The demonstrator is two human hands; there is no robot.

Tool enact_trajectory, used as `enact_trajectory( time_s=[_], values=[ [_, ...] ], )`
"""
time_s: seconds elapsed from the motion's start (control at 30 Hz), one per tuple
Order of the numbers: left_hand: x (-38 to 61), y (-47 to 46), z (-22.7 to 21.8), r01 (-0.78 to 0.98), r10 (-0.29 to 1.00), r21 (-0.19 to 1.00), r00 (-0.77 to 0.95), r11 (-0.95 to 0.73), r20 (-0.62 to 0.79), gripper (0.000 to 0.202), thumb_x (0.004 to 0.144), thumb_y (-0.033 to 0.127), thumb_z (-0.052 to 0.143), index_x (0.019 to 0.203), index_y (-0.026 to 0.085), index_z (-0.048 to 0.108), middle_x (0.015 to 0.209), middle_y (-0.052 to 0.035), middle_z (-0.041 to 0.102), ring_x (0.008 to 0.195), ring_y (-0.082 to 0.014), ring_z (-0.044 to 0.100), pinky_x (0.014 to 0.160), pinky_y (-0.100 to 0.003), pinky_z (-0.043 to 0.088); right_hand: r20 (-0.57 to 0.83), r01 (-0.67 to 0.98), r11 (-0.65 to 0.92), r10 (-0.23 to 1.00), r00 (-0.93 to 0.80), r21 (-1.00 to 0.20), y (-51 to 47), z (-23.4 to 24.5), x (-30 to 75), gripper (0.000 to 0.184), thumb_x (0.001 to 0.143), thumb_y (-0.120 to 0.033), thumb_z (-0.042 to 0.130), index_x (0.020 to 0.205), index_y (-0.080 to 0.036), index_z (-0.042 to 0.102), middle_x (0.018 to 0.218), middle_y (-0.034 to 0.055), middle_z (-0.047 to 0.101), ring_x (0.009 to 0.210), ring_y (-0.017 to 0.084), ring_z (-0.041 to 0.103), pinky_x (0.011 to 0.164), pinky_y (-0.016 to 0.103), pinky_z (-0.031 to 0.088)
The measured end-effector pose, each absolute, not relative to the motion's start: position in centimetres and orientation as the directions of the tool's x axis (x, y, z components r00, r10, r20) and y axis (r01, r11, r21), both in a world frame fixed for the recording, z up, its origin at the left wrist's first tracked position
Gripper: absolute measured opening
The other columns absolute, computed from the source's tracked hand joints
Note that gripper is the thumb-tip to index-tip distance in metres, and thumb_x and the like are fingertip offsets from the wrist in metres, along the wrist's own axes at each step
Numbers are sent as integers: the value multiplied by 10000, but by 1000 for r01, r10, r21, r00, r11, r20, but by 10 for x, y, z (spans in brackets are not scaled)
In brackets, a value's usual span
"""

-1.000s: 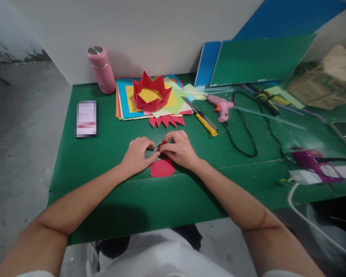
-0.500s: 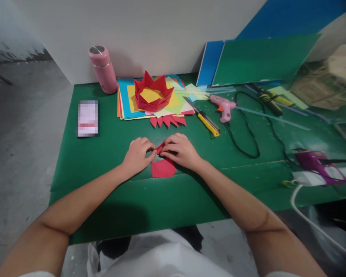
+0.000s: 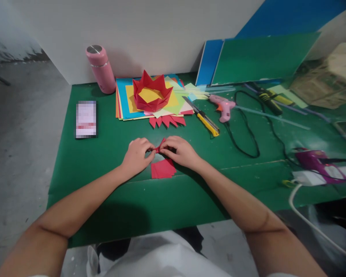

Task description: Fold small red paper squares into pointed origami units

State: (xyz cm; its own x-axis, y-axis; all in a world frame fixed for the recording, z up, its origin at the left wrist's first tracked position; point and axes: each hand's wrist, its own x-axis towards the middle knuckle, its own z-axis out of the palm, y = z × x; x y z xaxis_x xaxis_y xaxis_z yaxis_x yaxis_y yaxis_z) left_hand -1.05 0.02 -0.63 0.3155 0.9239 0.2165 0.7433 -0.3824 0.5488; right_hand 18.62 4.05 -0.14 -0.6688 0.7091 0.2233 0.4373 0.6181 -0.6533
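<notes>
Between my fingertips is a small folded piece of red paper [image 3: 162,142], partly hidden by the fingers. My left hand [image 3: 138,153] pinches its left end, and my right hand [image 3: 178,150] pinches it from the right. Just below them on the green table lies a small stack of red paper pieces [image 3: 163,169]. Beyond my hands several pointed red paper pieces [image 3: 167,122] lie in a row. Behind those, a red paper ring with pointed tips [image 3: 152,104] rests on a pile of coloured paper sheets [image 3: 121,100].
On the green table [image 3: 98,204], a phone [image 3: 85,119] and a pink bottle [image 3: 101,71] stand to the left. A yellow utility knife [image 3: 207,122], a pink glue gun [image 3: 224,107] with its black cord, glue sticks [image 3: 272,116] and a power strip [image 3: 313,178] are on the right.
My right fingers have shifted slightly on the folded red paper, and a tip of it now shows above them. My left hand keeps its pinch; the view has moved slightly.
</notes>
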Motion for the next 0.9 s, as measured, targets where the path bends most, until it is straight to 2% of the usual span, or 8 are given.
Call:
enact_trajectory(
  time_s=[0.2, 0.43, 0.67, 0.9],
  values=[
    [-11, 0, -7, 747, 926, 547, 312, -377, 213, 155, 880, 271, 544, 801, 181, 642, 812, -29, 633, 794, -184, 545, 736, -340, 392, 251, 467, 618, 734, -631, -632, 41, -2, 185, 104, 874, -250, 602, 801, -198, 655, 882, 64, 628, 862, 193, 588, 785, 337, 452],
    [-11, -1, -7, 732, 924, 564, 310, -382, 222, 142, 869, 279, 563, 901, 182, 663, 864, -41, 624, 846, -190, 562, 768, -343, 412, 269, 356, 684, 630, -729, -636, 38, -1, 186, 130, 921, -237, 543, 845, -208, 645, 849, 44, 689, 820, 177, 604, 767, 323, 452],
    [-13, 1, -7, 723, 925, 577, 312, -380, 219, 196, 907, 284, 530, 889, 201, 707, 845, -30, 652, 814, -181, 567, 756, -341, 413, 234, 413, 619, 702, -673, -668, 37, -1, 184, 134, 907, -255, 558, 814, -198, 637, 824, 53, 659, 789, 173, 589, 721, 304, 453],
    [-12, 2, -7, 729, 924, 568, 313, -381, 218, 197, 900, 269, 537, 864, 203, 719, 835, -29, 669, 801, -182, 572, 751, -342, 413, 227, 470, 591, 748, -623, -655, 36, -1, 181, 104, 867, -234, 613, 778, -183, 632, 733, 22, 608, 672, 138, 528, 617, 255, 401]
  ],
)
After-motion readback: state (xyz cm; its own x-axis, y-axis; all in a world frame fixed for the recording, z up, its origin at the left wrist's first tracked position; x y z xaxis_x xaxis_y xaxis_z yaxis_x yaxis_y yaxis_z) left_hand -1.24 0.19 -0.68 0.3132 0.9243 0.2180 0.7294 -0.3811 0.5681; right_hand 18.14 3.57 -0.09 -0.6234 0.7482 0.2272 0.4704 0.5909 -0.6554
